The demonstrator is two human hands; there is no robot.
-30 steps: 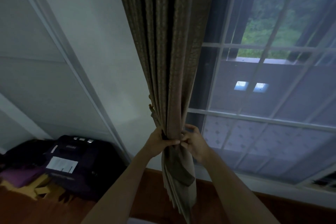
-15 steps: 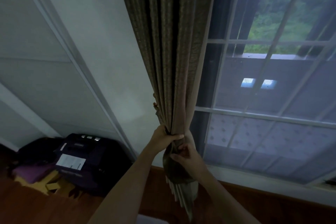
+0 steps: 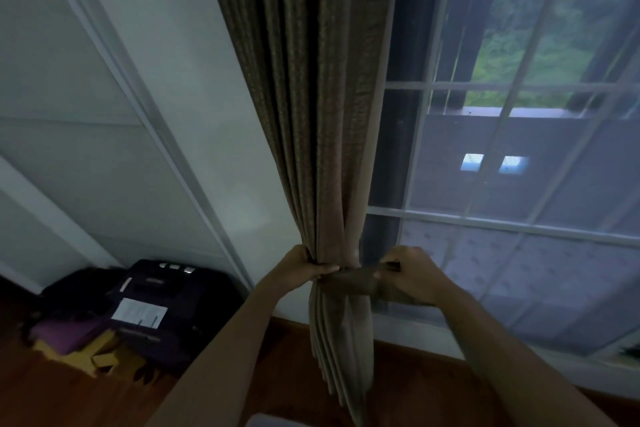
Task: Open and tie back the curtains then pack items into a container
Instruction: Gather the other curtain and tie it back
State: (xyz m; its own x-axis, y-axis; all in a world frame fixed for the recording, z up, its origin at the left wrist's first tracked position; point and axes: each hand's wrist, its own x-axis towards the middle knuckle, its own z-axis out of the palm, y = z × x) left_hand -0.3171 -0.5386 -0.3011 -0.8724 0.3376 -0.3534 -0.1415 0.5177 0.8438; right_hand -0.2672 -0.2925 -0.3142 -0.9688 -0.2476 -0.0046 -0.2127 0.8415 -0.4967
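Note:
A brown pleated curtain [image 3: 311, 97] hangs gathered into a bundle at the left edge of the window. My left hand [image 3: 301, 270] clutches the bundle at its narrowest point. A dark brown tieback band [image 3: 353, 282] stretches from that point out to the right. My right hand [image 3: 412, 276] grips the band's end and holds it taut beside the curtain. Below the hands the curtain's lower folds [image 3: 341, 357] hang loose toward the floor.
The window [image 3: 519, 211] with white bars and a sheer layer fills the right side. A white wall and sliding door frame [image 3: 145, 114] stand on the left. A dark suitcase [image 3: 162, 308] with a purple and a yellow item beside it lies on the wooden floor [image 3: 69, 392].
My right hand has moved from in front of the curtain out to the right, pulling the tieback band taut. My left hand stays on the gathered bundle.

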